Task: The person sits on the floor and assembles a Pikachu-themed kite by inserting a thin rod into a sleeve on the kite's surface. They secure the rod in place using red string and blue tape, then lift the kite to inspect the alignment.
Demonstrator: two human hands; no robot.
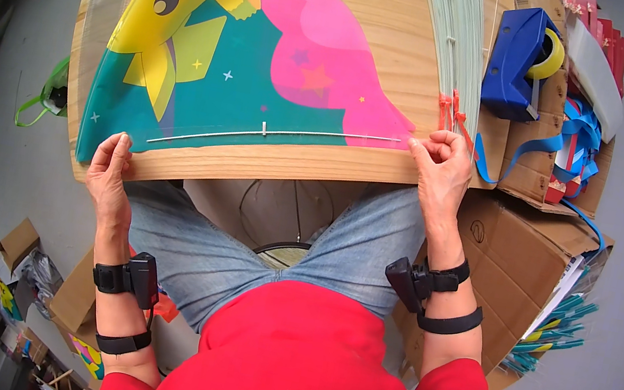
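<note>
Teal sheet — top cut off | left hand — hold unclear

My sheet looks smooth with slight sheen, my table grained wood, my jeans denim, the box matt cardboard.

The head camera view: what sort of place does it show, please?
Probably a small handicraft workshop: a printed plastic sheet, a bundle of thin pale rods and a blue tape dispenser suggest this.
</note>
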